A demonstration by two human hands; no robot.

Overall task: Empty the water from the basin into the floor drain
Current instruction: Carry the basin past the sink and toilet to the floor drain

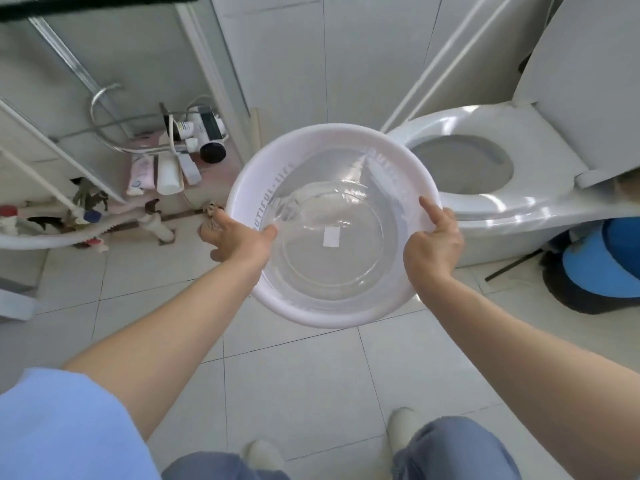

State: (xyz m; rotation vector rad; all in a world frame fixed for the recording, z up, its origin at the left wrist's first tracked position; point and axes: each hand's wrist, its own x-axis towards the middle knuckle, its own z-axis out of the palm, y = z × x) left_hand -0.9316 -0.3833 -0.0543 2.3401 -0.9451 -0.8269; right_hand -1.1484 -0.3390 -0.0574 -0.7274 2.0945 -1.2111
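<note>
Now both hands hold the basin (332, 226) mouth-up, tilted slightly away.

White basin (332, 306) of water, left hand (239, 237) and right hand (433, 247) gripping its rim; toilet (485, 202) just beyond

The pale tiled floor (311, 393) carries a white toilet (502, 216) at two o'clock, a blue bin (602, 268) at three o'clock, and white pipes (104, 230) at nine o'clock.
</note>
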